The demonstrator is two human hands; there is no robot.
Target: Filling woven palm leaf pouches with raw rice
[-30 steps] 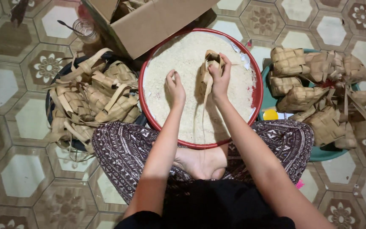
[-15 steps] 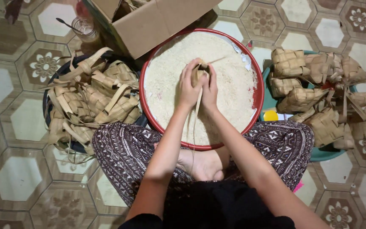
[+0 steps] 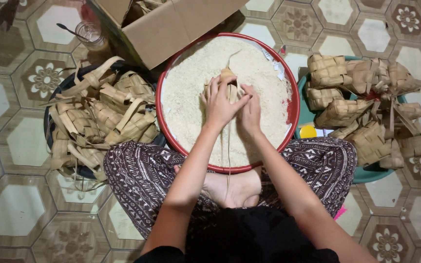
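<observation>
Woven pouch (image 3: 228, 83) perhaps half-hidden between hands

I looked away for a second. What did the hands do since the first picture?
The left hand moved off the rice to join the right hand, and both now clasp the woven leaf pouch over the red basin. The leaf pouch piles on both sides and the cardboard box stayed put.

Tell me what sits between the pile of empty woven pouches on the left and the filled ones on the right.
In the head view, the red basin of rice, with both hands holding a pouch over it.
</observation>
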